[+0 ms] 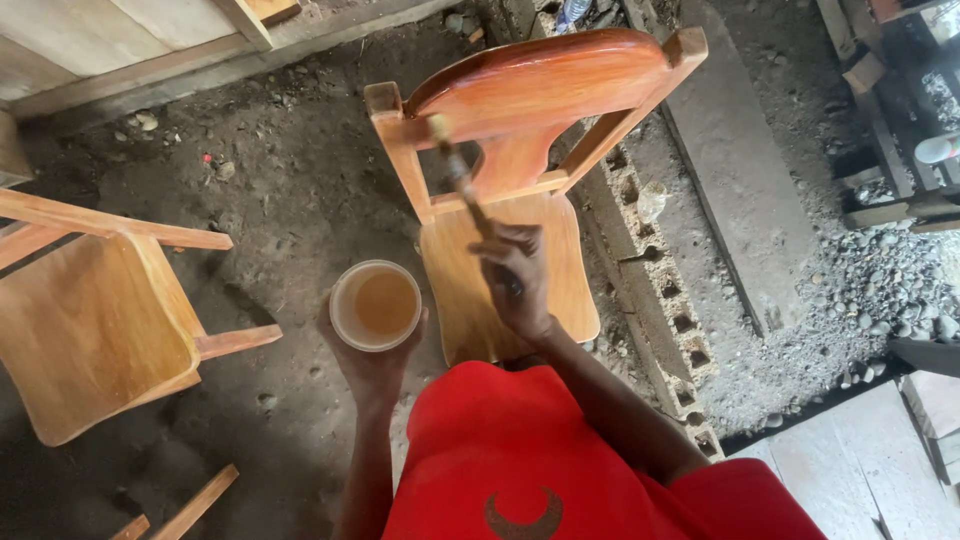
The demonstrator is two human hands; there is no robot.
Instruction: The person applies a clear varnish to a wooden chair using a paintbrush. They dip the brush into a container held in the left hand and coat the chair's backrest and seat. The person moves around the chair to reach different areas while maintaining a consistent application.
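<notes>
Over the dirt floor (300,200): a person in a red shirt stands above a small orange-brown wooden chair (500,270), seen from above.
Right hand (520,280): fingers closed around the handle of a thin wooden-handled brush (465,185), which slants up to the chair's glossy curved top rail (545,85).
Left hand (372,355): fingers cupped under a round pale plastic cup of amber liquid (376,305), held level just left of the seat.
Brush tip: it meets the left end of the rail, near the post; bristles are too blurred to make out.
Finish: the rail looks wet and darker, the seat paler and dull.
Doing it well, I'd judge: long even strokes along the grain, light load on the brush, cup kept close and level to catch drips.
Nearby: a second pale wooden chair (90,320) lies tipped at left; hollow grey concrete blocks (660,290) run at right.
</notes>
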